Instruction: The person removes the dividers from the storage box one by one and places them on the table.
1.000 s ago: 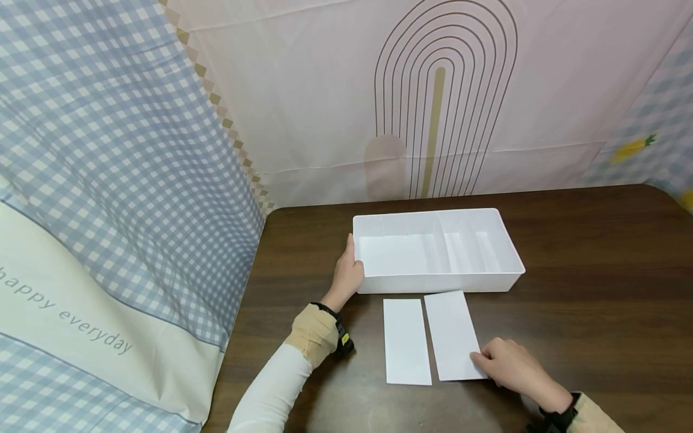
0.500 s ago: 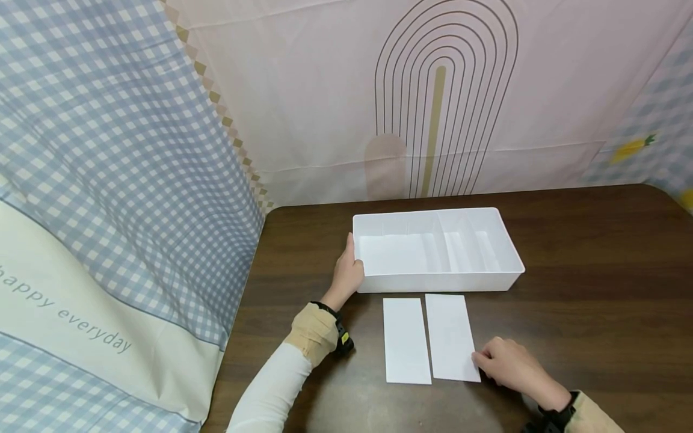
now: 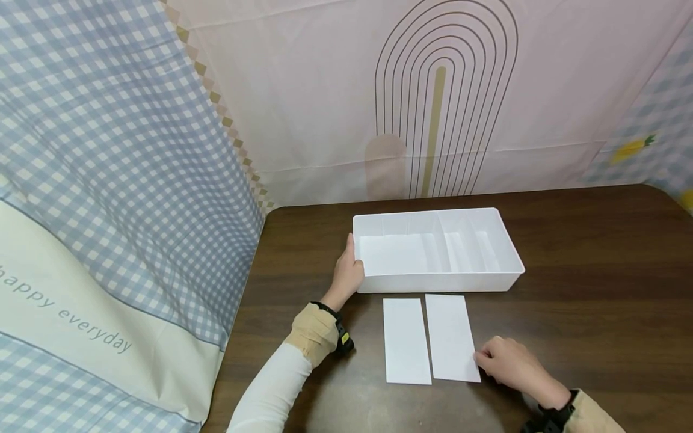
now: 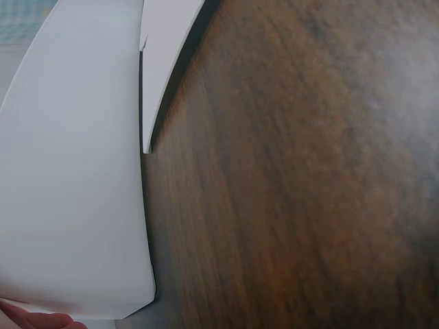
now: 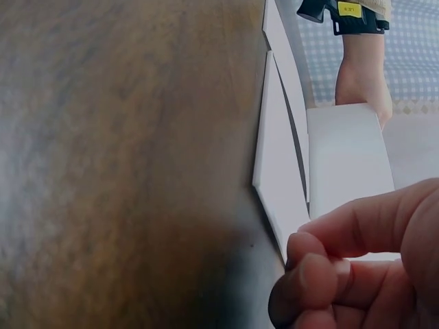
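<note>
A long white organizer tray [image 3: 411, 284] with upright dividers stands on the table. My left hand [image 3: 346, 273] rests against its left end, the index finger straight along the wall and the thumb at the near corner. In front of the tray lie two thin white rectangular panels, the left panel [image 3: 407, 341] and the right panel [image 3: 452, 338], side by side with a narrow gap. My right hand [image 3: 511, 364] is at the right panel's lower right edge, fingers curled in. In the right wrist view its bent fingers [image 5: 315, 274] show nothing held between them.
The dark brown wooden table [image 3: 590, 288] extends on both sides of the tray. A printed cloth [image 3: 319, 108] hangs behind it, and a blue checked cloth [image 3: 135, 180] hangs along the left edge.
The right panel has turned slightly and shifted, and now lies more parallel to the left one. My right hand has drawn a little to the right. The left hand and tray stay put.
</note>
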The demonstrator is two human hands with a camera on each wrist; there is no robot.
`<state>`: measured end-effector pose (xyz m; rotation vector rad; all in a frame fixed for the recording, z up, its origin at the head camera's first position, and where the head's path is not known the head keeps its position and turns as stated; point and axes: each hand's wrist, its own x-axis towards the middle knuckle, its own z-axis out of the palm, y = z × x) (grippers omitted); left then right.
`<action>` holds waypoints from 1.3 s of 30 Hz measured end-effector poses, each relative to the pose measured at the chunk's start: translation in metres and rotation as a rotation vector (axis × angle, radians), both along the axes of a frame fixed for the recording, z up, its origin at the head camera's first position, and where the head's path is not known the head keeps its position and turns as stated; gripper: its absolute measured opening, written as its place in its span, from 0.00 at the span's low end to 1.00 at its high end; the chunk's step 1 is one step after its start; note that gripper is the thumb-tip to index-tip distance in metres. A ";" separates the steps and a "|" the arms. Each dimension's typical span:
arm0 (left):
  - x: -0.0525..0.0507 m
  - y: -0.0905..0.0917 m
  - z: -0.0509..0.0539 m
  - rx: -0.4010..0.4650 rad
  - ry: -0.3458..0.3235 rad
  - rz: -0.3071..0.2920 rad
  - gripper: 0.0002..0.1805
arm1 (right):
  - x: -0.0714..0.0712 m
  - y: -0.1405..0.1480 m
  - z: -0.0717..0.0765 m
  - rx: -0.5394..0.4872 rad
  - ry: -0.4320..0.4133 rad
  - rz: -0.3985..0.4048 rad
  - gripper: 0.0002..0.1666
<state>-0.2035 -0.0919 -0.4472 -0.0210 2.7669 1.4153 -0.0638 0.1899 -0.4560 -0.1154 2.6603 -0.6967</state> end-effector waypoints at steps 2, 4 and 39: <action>0.000 0.000 -0.001 -0.006 -0.004 -0.001 0.37 | 0.000 0.000 0.000 0.008 0.002 0.010 0.22; 0.000 0.000 -0.001 -0.009 -0.002 -0.002 0.37 | -0.001 0.000 -0.001 0.017 0.021 0.026 0.21; 0.000 0.000 -0.002 0.010 0.010 -0.002 0.37 | -0.013 -0.017 0.017 -0.014 0.207 0.032 0.18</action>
